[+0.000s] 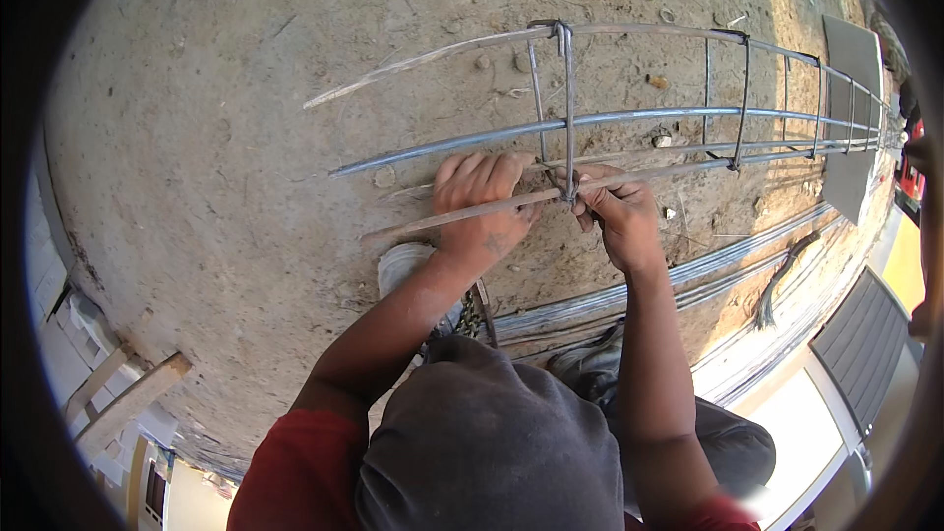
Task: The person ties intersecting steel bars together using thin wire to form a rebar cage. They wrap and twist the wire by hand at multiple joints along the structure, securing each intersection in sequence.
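A long steel rebar cage stretches from in front of me toward the right, its long bars joined by square stirrups. My left hand reaches under the near long bar, fingers curled down over a lower bar beside the end stirrup. At that stirrup's near corner, dark tie wire wraps the joint. Thumb and fingers of my right hand pinch together at this wire, just right of the stirrup. The fingertips are partly hidden by the bar.
Loose steel bars lie on the dirt ground to the near right, with a bunch of dark wire on them. A grey board lies under the cage's far end. A whitish container sits by my left forearm. Wooden pieces lie lower left.
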`<state>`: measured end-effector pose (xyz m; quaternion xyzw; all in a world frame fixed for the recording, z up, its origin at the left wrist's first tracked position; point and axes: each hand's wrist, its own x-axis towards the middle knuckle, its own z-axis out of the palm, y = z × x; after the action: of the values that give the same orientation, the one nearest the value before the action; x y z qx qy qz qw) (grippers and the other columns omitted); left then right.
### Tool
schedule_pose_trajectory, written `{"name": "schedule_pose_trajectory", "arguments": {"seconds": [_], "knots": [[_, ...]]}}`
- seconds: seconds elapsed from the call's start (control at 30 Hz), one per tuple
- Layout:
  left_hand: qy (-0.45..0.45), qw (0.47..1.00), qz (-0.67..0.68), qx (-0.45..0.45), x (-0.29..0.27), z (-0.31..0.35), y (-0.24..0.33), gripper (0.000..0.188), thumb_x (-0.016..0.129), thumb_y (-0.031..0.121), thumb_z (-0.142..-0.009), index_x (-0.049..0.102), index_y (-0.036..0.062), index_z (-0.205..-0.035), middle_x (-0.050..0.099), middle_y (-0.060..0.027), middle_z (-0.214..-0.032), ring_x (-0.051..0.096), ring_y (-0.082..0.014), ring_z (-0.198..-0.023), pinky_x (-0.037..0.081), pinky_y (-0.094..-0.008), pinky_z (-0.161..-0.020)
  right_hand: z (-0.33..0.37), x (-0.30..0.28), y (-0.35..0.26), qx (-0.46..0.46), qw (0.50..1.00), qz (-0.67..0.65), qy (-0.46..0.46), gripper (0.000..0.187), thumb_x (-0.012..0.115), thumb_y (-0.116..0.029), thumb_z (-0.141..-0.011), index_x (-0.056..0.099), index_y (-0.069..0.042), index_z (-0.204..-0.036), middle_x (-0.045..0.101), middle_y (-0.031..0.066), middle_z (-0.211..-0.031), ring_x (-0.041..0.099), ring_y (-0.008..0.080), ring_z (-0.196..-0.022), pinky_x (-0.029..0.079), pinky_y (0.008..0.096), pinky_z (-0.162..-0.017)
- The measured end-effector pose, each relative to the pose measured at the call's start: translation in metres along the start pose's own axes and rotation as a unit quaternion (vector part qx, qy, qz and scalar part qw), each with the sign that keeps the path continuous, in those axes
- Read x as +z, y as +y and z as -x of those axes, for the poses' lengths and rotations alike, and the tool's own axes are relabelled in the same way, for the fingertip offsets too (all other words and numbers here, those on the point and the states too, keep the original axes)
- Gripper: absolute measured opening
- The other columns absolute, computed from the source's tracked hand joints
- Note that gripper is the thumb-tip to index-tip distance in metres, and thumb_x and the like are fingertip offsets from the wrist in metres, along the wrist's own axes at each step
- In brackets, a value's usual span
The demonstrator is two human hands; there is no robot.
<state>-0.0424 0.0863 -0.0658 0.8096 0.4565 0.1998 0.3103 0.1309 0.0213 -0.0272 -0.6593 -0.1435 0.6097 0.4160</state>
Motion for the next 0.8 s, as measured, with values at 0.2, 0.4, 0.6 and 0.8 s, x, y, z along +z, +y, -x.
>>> {"name": "schedule_pose_trajectory", "arguments": {"seconds": [0.2, 0.4, 0.6, 0.8], "knots": [[0.021, 1.0, -0.021, 0.002, 0.007, -0.001, -0.004, 0.033, 0.08, 0.024, -0.067, 0.065, 0.015, -0.096, 0.064, 0.0002, -0.078, 0.061, -0.0214, -0.083, 0.04, -0.0384, -0.085, 0.001, -0.002, -0.003, 0.022, 0.997, -0.008, 0.072, 0.017, 0.065, -0.01, -0.09, 0.068, 0.002, -0.102, 0.065, 0.006, -0.073, 0.057, 0.0116, -0.062, 0.044, 0.0232, -0.055], [0.018, 0.999, -0.03, 0.01, 0.012, -0.002, -0.008, 0.034, 0.08, 0.023, -0.066, 0.065, 0.0154, -0.095, 0.062, 0.0023, -0.076, 0.06, -0.02, -0.079, 0.039, -0.0367, -0.079, -0.006, 0.007, 0.001, -0.004, 0.994, -0.015, 0.107, 0.019, 0.069, -0.014, -0.089, 0.067, 0.003, -0.097, 0.063, 0.0056, -0.071, 0.055, 0.0113, -0.06, 0.043, 0.0233, -0.054], [0.033, 0.997, -0.057, 0.034, 0.006, 0.005, -0.004, 0.037, 0.079, 0.033, -0.066, 0.066, 0.0158, -0.096, 0.062, 0.0037, -0.077, 0.059, -0.0178, -0.076, 0.037, -0.0348, -0.069, -0.004, 0.005, -0.004, -0.012, 0.99, 0.036, 0.138, 0.027, 0.068, -0.022, -0.09, 0.065, 0.005, -0.091, 0.058, 0.0049, -0.066, 0.049, 0.0108, -0.054, 0.039, 0.0229, -0.051], [0.019, 0.999, -0.04, 0.032, 0.008, 0.006, -0.005, 0.036, 0.076, 0.036, -0.07, 0.066, 0.0162, -0.099, 0.062, 0.002, -0.076, 0.059, -0.018, -0.074, 0.037, -0.0345, -0.064, -0.004, 0.008, 0.001, 0.031, 0.989, -0.007, 0.144, 0.029, 0.066, -0.027, -0.091, 0.06, -0.002, -0.079, 0.054, 0.0043, -0.061, 0.047, 0.011, -0.051, 0.035, 0.0239, -0.049]]}}
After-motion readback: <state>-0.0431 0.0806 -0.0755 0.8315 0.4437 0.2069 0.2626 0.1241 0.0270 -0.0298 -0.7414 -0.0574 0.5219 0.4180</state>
